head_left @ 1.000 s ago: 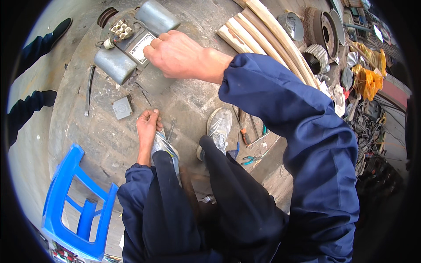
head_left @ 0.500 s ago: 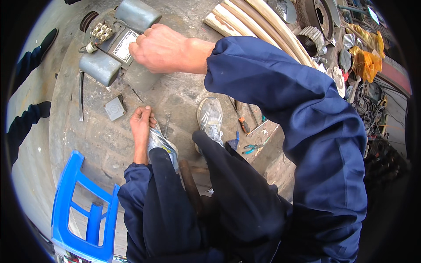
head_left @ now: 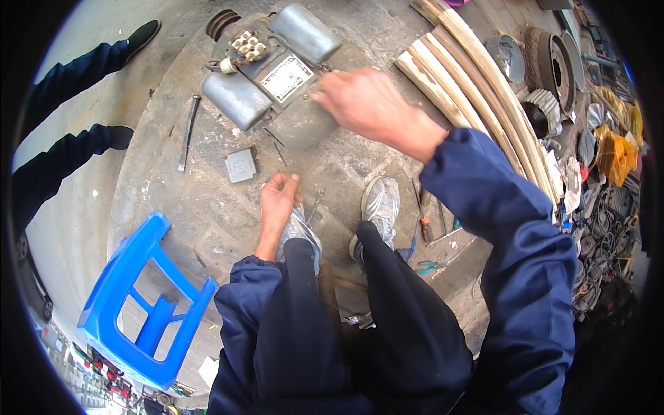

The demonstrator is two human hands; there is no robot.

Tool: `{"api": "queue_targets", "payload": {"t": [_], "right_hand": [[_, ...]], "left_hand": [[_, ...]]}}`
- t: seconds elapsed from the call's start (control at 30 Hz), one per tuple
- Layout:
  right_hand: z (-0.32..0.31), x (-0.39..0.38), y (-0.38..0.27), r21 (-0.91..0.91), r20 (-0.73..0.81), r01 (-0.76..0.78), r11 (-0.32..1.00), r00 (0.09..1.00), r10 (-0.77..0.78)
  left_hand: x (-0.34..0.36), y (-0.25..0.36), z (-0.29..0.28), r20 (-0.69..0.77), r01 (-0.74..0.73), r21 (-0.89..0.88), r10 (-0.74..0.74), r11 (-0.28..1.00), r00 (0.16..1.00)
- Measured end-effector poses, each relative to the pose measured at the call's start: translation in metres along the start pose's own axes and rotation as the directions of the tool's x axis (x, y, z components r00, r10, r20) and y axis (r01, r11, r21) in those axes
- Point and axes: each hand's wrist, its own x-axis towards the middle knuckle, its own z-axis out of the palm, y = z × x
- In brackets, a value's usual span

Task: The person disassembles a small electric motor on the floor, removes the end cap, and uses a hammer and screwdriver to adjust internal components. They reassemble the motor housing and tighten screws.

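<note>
An electric motor (head_left: 302,123) with a dusty grey body lies ahead of me. It carries two metal cylinder covers (head_left: 236,102), a label plate (head_left: 287,79) and a pale terminal block (head_left: 249,47). At its right side, just below the far cylinder, is my right hand (head_left: 370,107), fingers curled in; what they hold, if anything, is hidden. Low above my left shoe, my left hand (head_left: 278,199) is closed in a pinch, its contents too small to make out. Between that hand and the motor lie a square grey cover (head_left: 241,165) and a thin dark rod (head_left: 279,153).
A chisel-like metal bar (head_left: 188,135) lies left of the motor. A blue plastic stool (head_left: 155,311) stands at lower left. Curved wooden strips (head_left: 477,90) lie at right. By my right shoe are a screwdriver (head_left: 425,225) and pliers (head_left: 430,266). Another person's legs (head_left: 76,66) show at far left.
The view has swung, so the scene sits further right in the picture. My right hand has drawn off the label plate's edge toward the motor's right side. My left hand stays near my shoe.
</note>
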Motion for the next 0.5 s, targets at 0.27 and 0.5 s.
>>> {"api": "queue_targets", "payload": {"t": [0.27,0.5], "right_hand": [[0.020,-0.329,-0.017,-0.202,0.284,-0.923,0.328,0.266,0.921],[0.076,-0.478,-0.075,-0.168,0.189,-0.908,0.385,0.353,0.916]], "left_hand": [[-0.027,0.092,0.017,-0.077,-0.459,0.356,0.515,0.814,0.854],[-0.009,0.139,0.065,0.077,-0.597,0.737,0.839,0.316,0.538]]}}
